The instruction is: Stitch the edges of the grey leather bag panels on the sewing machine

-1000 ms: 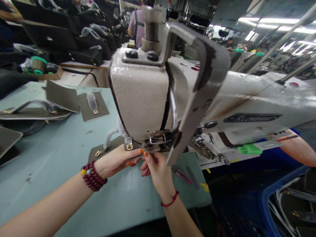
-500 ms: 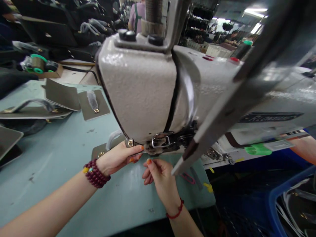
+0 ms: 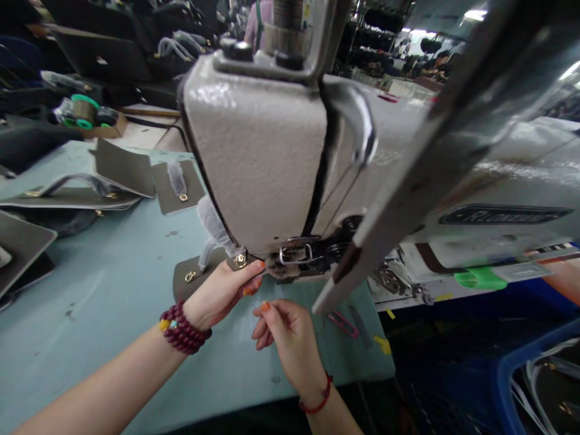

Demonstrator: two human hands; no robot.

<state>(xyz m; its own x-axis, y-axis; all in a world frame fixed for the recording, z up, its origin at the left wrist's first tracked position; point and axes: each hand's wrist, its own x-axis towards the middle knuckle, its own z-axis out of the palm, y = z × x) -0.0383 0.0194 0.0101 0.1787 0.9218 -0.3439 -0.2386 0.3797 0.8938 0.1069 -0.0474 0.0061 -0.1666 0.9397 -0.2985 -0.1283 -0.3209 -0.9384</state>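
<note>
The left hand lies low on the pale blue bench, palm down on an olive-grey leather panel. Its forefinger and thumb are closed on the panel's near edge beside a gold ring fitting. That edge sits right under the foot of the sewing machine, at 1 o'clock from the hand. The rest of the panel runs out toward 9 o'clock, where a small gold clasp and a white wrapped strap show. A dark red bead bracelet circles the left wrist.

The right hand hovers just at 4 o'clock from the left one, apart from it and off the panel. Its fingers are curled in and the thumb tip meets the forefinger. Whether anything thin is pinched there is too small to tell. A red cord bracelet is on that wrist.

At 3 o'clock from the right hand a pink clip lies on the bench. Far off at 10 o'clock lie more grey panels and green thread spools. A blue crate stands at 4 o'clock, and another person's arm shows at the right edge.
</note>
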